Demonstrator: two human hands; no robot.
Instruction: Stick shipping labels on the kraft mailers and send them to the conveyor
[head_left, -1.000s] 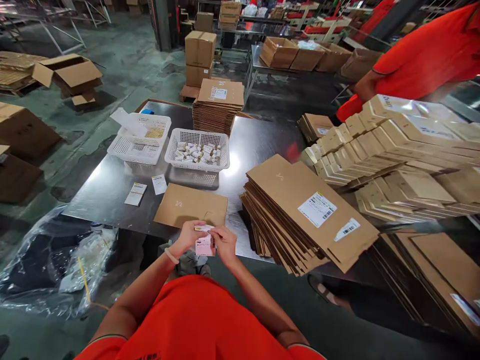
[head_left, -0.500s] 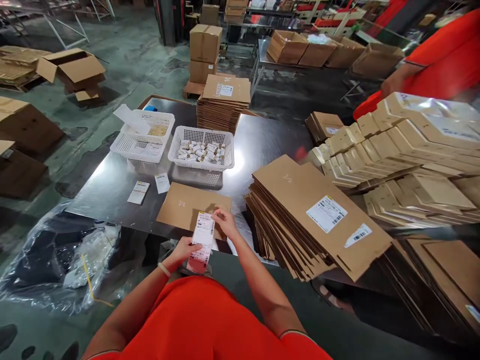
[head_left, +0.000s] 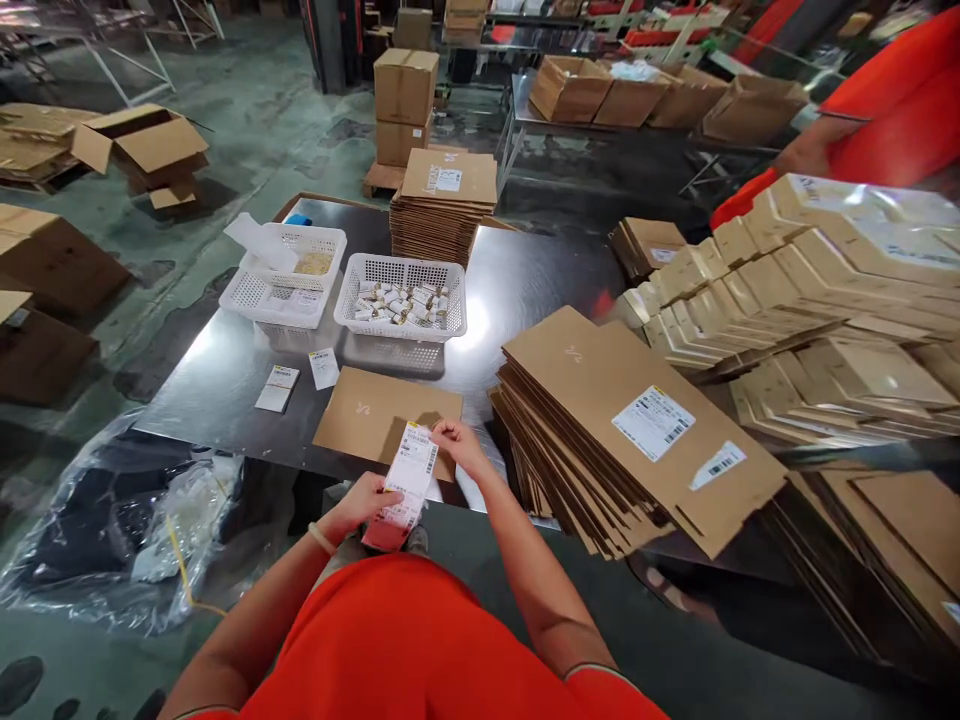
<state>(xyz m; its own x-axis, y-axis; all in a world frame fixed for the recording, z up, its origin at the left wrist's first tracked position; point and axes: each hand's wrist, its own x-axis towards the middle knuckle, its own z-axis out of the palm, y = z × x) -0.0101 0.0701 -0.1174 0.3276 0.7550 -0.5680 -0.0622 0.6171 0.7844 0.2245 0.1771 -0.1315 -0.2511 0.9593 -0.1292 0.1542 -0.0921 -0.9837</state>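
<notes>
A strip of white printed shipping labels [head_left: 411, 465] is held in front of my body at the table's near edge. My left hand [head_left: 369, 503] is closed on its lower left side, thumb on top. With its fingers pinched, my right hand [head_left: 459, 445] grips the strip's upper right corner. Beneath and beyond the labels a flat cardboard sheet [head_left: 360, 415] lies on the metal table [head_left: 300, 435]. To its left are a small stack of labels [head_left: 277, 388] and a single label [head_left: 324, 368].
Two white plastic baskets [head_left: 401, 335] stand behind, one full of small rolled pieces. A tall stack of flat cardboard [head_left: 592, 390] with labels is on the right; another stack [head_left: 442, 210] stands at the back. A person in red [head_left: 892, 90] is at the far right.
The label strip has tilted a little to the right at its top. My right hand has moved slightly right, its fingers still at the corner.
</notes>
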